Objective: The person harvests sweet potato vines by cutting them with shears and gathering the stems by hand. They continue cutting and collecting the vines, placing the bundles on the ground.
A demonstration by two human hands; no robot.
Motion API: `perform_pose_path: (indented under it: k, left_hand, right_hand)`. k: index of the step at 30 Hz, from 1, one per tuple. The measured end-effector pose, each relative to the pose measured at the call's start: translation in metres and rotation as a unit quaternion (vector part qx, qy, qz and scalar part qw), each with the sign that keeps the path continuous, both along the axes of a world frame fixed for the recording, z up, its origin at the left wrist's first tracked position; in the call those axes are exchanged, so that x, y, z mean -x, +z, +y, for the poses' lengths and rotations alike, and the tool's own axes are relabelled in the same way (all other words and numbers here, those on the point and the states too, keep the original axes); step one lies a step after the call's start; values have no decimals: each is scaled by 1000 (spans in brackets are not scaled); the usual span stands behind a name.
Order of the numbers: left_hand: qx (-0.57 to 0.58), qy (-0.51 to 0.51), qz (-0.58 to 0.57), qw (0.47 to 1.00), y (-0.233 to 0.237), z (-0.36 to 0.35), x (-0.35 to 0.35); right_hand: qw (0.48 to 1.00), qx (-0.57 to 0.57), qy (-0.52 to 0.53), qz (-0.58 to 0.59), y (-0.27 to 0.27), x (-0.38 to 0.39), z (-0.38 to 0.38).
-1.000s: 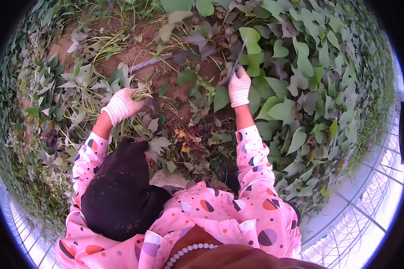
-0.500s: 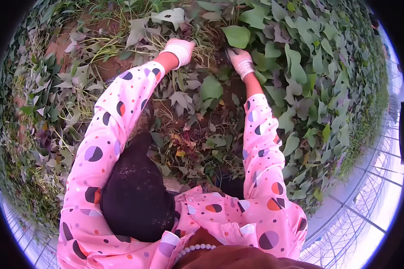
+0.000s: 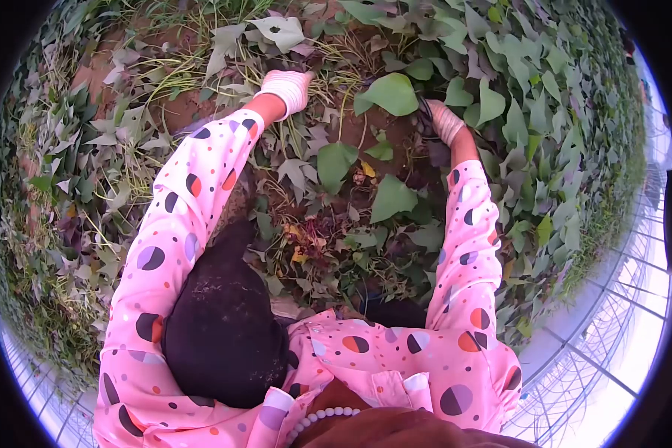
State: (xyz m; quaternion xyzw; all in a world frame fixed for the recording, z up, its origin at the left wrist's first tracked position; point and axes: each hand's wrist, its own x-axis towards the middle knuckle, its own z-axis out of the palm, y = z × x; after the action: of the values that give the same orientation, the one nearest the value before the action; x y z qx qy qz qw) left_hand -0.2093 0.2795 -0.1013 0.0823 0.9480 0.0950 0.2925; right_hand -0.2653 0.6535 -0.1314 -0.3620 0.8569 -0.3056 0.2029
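Observation:
My left hand (image 3: 290, 88), wrapped in pale banded cloth, is closed at a bundle of thin vine stems (image 3: 334, 81) in the upper middle. Its fingers are folded away from me, and stems run out beside them. Further right, my right hand (image 3: 443, 122), wrapped the same way, is bent at the edge of the dense leaves. Something dark (image 3: 425, 112) shows at its fingers, too small and shaded to name. A broad green leaf (image 3: 393, 94) hangs just left of that hand. Bare brown soil (image 3: 381, 127) lies between the hands.
Dense heart-shaped leaves (image 3: 530, 127) cover the right side. Wilted vines (image 3: 127, 127) lie over the left. My dark-clad knee (image 3: 228, 321) is raised below my left arm. Pale sheeting with a wire grid (image 3: 605, 351) borders the plants at lower right.
My right hand has moved right and slightly down, away from the left. More soil and leaves show between them. My left hand has shifted slightly left, still closed at the stems.

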Motion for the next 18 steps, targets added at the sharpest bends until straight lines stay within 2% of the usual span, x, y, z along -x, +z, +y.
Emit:
perform_pose_path:
  k: [1, 2, 4, 6, 8, 11, 15, 18]
  left_hand:
    - [2, 2, -3, 1000, 0, -1, 0]
    - [2, 8, -3, 1000, 1, -2, -1]
    - [-1, 5, -9, 1000, 3, -5, -2]
    - [5, 9, -22, 1000, -3, -8, -1]
    - [-5, 24, -34, 999, -7, -11, 0]
    - [-24, 35, -20, 999, -7, -15, -4]
    - [-29, 42, -26, 998, -1, -13, -4]
    - [-26, 36, -18, 999, -4, -16, -6]
  right_hand:
    - [958, -27, -169, -229, 5, 8, -16]
    - [836, -55, -324, -439, 4, 15, -25]
    - [830, -85, -338, -434, 2, 22, -35]
    - [785, -108, -381, -476, 20, 24, -44]
    - [781, -110, -388, -477, 23, 22, -42]
    - [770, 25, -406, -491, 9, 18, -29]
    - [785, -82, -393, -471, 21, 32, -42]
    - [797, -122, -378, -455, 30, 37, -59]
